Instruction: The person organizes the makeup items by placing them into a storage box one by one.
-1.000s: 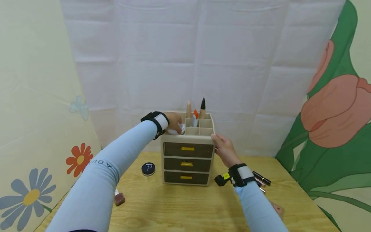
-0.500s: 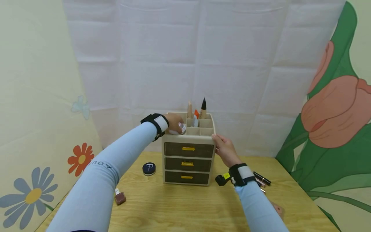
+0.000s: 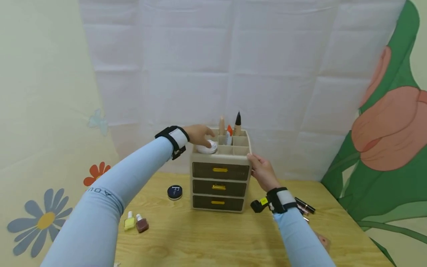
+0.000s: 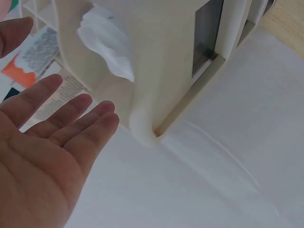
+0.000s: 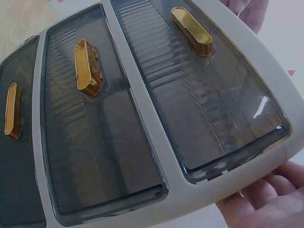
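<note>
- Hanging just above the organizer, the left hand has its fingers spread, with nothing in its hold.
- The white bundle sits below that hand, in the organizer's front left top compartment. Its folds in the left wrist view suggest something light and soft, giving under a pinch (what it may wrap cannot be told). Its upper folds, nipped from above with the fingertips, would be the natural hold.
- The right hand grips the organizer's upper right corner, thumb at the front edge and fingers curled against the side wall.
- The organizer stands upright on the bench. It looks like smooth, stiff plastic, probably light for its height and apt to slide or tip if knocked. Its frame makes a surer hold than the gold handles, which might pull a drawer out.
- The beige stick and black-tipped stick rise from the rear compartments; they would likely rattle if the organizer were jolted.
</note>
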Demonstrator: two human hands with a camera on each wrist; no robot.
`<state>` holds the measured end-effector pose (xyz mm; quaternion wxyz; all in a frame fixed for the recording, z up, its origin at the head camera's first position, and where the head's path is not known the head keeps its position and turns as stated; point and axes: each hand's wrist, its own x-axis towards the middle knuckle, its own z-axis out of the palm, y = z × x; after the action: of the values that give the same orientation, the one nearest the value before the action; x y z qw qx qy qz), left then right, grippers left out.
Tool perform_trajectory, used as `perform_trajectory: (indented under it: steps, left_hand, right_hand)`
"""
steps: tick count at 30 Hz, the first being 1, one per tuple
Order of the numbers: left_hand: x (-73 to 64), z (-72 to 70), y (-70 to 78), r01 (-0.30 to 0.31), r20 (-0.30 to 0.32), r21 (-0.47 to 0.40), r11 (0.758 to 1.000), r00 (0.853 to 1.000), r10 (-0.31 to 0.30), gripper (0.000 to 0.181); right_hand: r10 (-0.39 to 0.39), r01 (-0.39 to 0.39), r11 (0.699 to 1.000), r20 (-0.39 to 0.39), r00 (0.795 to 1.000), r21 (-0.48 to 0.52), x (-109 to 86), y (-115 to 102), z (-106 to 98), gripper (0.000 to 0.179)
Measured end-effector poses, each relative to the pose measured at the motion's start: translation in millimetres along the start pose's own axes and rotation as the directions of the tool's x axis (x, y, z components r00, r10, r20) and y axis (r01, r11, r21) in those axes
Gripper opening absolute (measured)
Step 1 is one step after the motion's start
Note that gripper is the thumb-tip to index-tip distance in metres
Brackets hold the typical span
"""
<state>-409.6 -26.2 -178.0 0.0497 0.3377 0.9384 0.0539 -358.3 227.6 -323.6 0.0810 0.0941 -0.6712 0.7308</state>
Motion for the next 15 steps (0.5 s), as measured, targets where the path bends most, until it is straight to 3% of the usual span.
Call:
perform_trajectory:
  steps: [6, 12, 15]
  left_hand:
    - [-19.9, -9.8, 3.4, 0.009, 0.0, -0.007, 1.0, 1.0, -0.009, 0.055]
    - [-37.5, -12.4, -5.9, 0.008, -0.09, 0.031, 1.0, 0.996, -0.005, 0.055]
    - [-47.4, -9.7, -13.1, 0.011, -0.125, 0.007, 1.0, 0.992, -0.01, 0.055]
  right_hand:
    - [-0.004, 0.004, 1.0, 0.001, 1.0, 0.0, 1.8, -2, -4, 0.043]
    - [-0.002, 0.002, 1.0, -0.008, 1.0, 0.011, 0.5, -4, -9, 0.036]
    - [-0.002, 0.002, 1.0, 0.0, 1.0, 0.025, -0.8, -4, -11, 0.033]
